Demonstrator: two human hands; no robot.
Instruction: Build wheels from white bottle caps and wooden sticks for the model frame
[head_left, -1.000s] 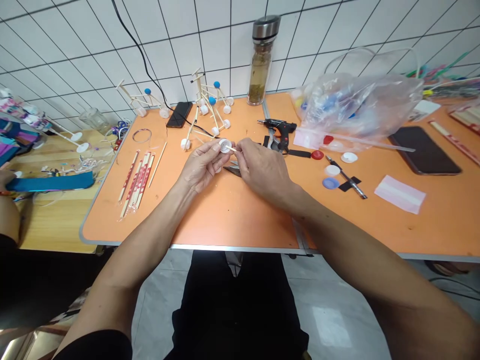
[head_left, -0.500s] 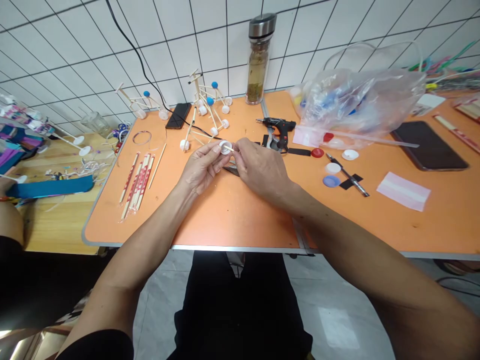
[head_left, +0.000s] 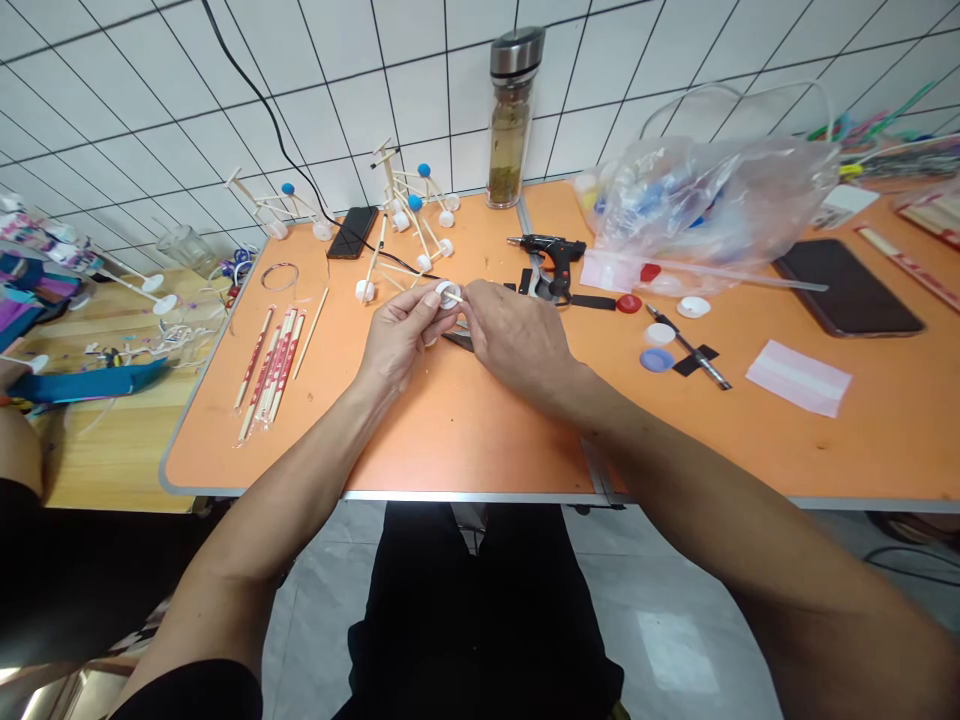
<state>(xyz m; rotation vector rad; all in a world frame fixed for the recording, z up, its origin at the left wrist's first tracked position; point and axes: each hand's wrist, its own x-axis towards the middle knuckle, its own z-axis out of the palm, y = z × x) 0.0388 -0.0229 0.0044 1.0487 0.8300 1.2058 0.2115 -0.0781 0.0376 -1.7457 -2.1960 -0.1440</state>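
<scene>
My left hand (head_left: 401, 335) pinches a white bottle cap (head_left: 448, 293), its hollow side turned partly up. Closed around a thin wooden stick, my right hand (head_left: 517, 325) holds the stick's tip (head_left: 457, 298) against the inside of the cap. Most of the stick is hidden by the right hand. Under the hands, a dark tool (head_left: 459, 341) lies partly covered, perhaps pliers or scissors. Behind them stand small stick frames (head_left: 420, 235) with white caps and blue balls. A black glue gun (head_left: 555, 255) rests to the right of my right hand.
Wrapped chopsticks (head_left: 277, 370) and a loose stick (head_left: 311, 332) lie left on the orange table (head_left: 450, 450). On the right are loose caps (head_left: 657, 359), a pen (head_left: 697, 352), a phone (head_left: 847, 285) and a plastic bag (head_left: 712, 200). A tea bottle (head_left: 511, 120) stands behind. A co-worker's arm (head_left: 19, 430) is far left.
The whole view has shifted slightly, so things appear a little further left. Both hands keep the same hold on cap and stick. The co-worker's teal strip at far left has moved slightly left.
</scene>
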